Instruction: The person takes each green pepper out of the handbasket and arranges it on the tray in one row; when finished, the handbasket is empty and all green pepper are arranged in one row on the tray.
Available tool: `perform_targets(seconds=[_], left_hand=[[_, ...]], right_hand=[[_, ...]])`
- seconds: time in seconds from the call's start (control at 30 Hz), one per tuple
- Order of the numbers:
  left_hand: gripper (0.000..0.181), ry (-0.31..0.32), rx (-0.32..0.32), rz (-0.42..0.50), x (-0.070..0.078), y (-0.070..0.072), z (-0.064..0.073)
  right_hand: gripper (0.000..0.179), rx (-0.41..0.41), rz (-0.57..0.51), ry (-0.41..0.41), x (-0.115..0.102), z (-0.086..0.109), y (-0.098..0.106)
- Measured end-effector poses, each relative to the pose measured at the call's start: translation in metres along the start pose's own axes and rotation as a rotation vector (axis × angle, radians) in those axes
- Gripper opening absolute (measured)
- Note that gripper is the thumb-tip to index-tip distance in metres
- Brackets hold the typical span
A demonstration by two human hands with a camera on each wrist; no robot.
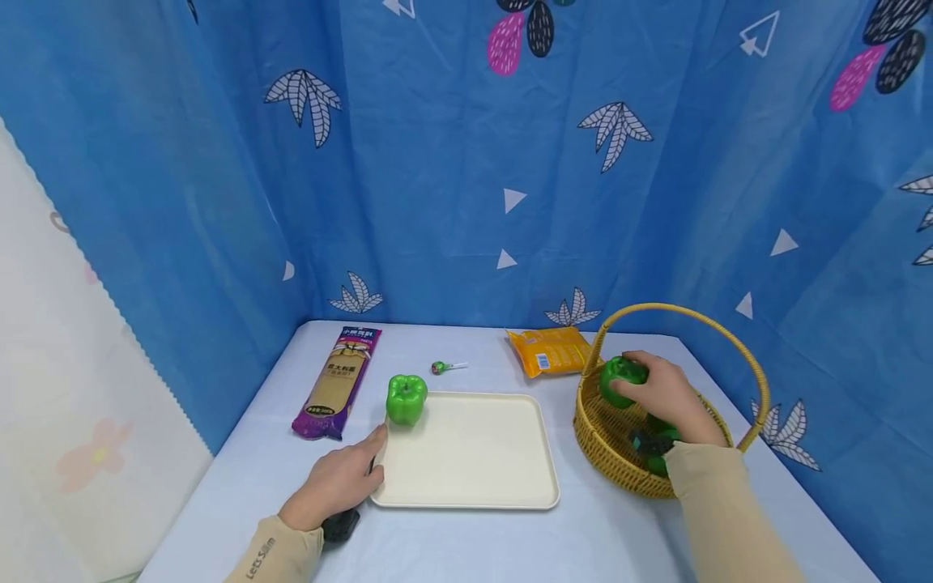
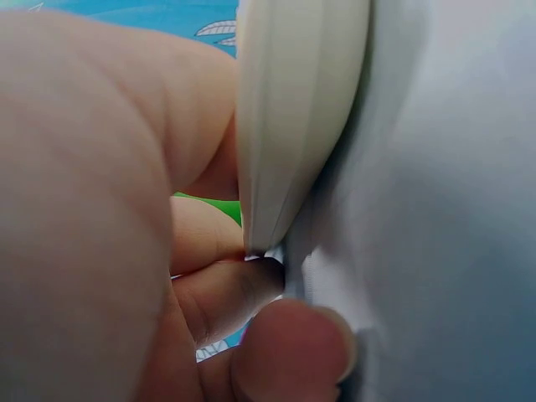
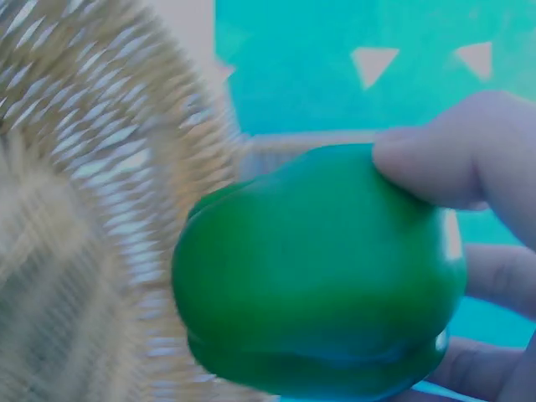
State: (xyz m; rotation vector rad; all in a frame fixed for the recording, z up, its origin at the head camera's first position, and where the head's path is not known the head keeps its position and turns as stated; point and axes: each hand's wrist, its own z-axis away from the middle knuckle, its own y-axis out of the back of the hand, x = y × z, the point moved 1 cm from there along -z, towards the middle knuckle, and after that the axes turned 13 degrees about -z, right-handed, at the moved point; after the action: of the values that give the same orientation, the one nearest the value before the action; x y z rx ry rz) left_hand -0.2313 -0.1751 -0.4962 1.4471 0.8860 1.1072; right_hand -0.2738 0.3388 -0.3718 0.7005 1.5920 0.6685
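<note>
My right hand [image 1: 659,393] grips a dark green bell pepper [image 1: 619,380] just above the left part of a woven yellow basket [image 1: 605,437]. In the right wrist view the fingertips [image 3: 444,163] curl over that green pepper [image 3: 318,276], with the basket's wall [image 3: 92,193] behind it. My left hand [image 1: 342,479] lies on the table with its fingertips [image 2: 222,297] touching the left rim of a cream tray [image 1: 474,457], whose edge [image 2: 293,117] fills the left wrist view. A light green bell pepper [image 1: 406,398] stands upright on the tray's far left corner.
More green items [image 1: 659,445] lie in the basket under my right wrist. A purple noodle packet [image 1: 338,380] lies left of the tray. Behind the tray are a lollipop [image 1: 440,367] and an orange snack packet [image 1: 550,350]. Blue curtains close off the table's back and sides.
</note>
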Motion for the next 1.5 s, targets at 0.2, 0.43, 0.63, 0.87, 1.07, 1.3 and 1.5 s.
perform_targets(seconds=[0.2,0.43,0.63,0.87,1.07,1.3,1.5], left_hand=[[0.069,-0.002,-0.004,-0.008,-0.001,0.000,0.001],[0.069,-0.006,0.000,-0.003,-0.001,-0.001,0.000],[0.068,-0.013,0.011,0.000,0.000,-0.003,0.002],[0.068,-0.024,0.015,0.009,0.002,-0.001,0.004],[0.068,-0.020,0.035,-0.015,0.001,0.001,0.005],[0.068,-0.022,0.042,-0.012,0.001,0.002,0.004],[0.068,-0.013,0.034,-0.014,0.001,0.003,0.004]], right_hand=[[0.074,0.037,0.016,0.046,-0.046,0.013,-0.002],[0.069,0.000,-0.091,0.127,-0.089,0.012,-0.049],[0.062,-0.099,-0.194,0.218,-0.115,-0.004,-0.111],[0.060,-0.221,-0.245,0.367,-0.136,-0.024,-0.158],[0.061,-0.289,-0.231,0.409,-0.144,-0.039,-0.184],[0.062,-0.345,-0.232,0.406,-0.141,-0.046,-0.203],[0.064,-0.393,-0.240,0.404,-0.138,-0.049,-0.209]])
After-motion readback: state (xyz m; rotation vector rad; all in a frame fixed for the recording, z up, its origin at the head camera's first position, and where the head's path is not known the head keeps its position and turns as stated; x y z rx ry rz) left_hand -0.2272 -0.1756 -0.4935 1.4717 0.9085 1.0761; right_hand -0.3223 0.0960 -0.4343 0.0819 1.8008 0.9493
